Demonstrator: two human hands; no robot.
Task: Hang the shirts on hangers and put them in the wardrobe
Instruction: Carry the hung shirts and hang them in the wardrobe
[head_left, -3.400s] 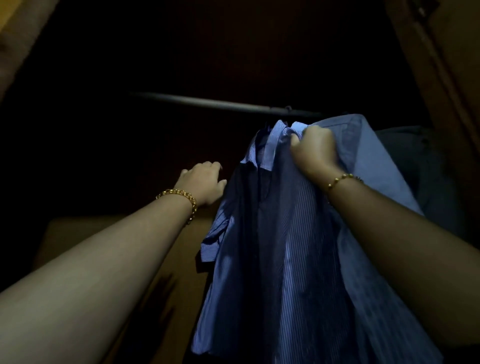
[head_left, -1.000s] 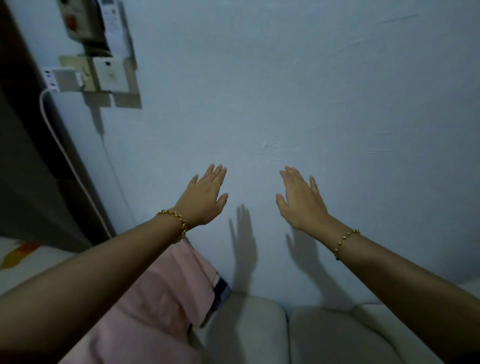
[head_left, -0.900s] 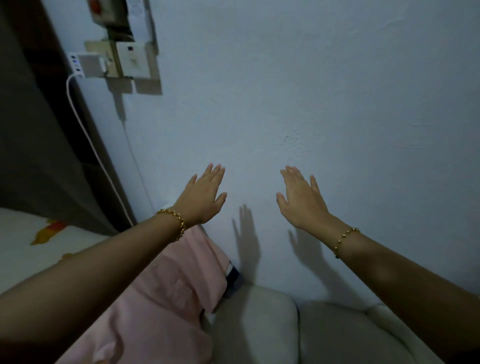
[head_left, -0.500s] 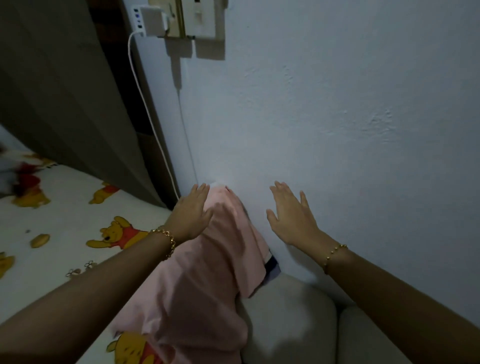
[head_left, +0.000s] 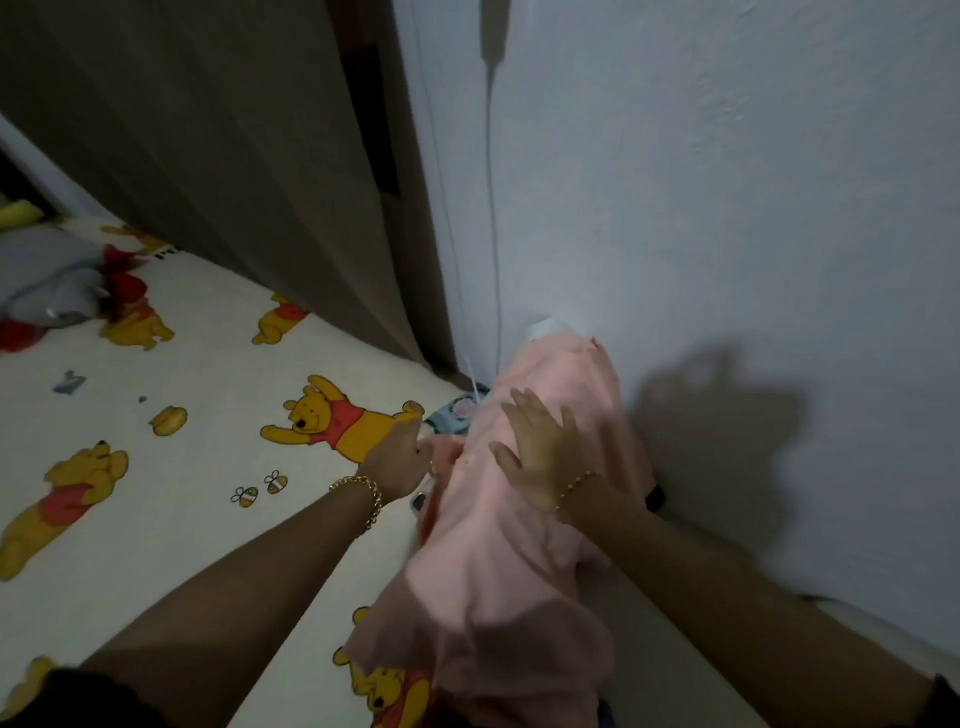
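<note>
A pink shirt (head_left: 498, 566) lies draped in a heap against the pale wall, at the edge of a bed. My left hand (head_left: 397, 457) grips the shirt's left edge, fingers curled into the cloth. My right hand (head_left: 545, 452) rests flat on top of the shirt with its fingers spread and straight. No hanger and no wardrobe are in view.
The bed sheet (head_left: 171, 467) is cream with yellow cartoon bears. A grey curtain (head_left: 218, 171) hangs at the upper left. A white cable (head_left: 491, 234) runs down the wall (head_left: 727, 208). Soft toys (head_left: 57, 291) lie at the far left.
I have turned from the wardrobe and its blue shirts to the bed. Both hands dropped from open air onto the pink shirt; the left now grips its edge.
</note>
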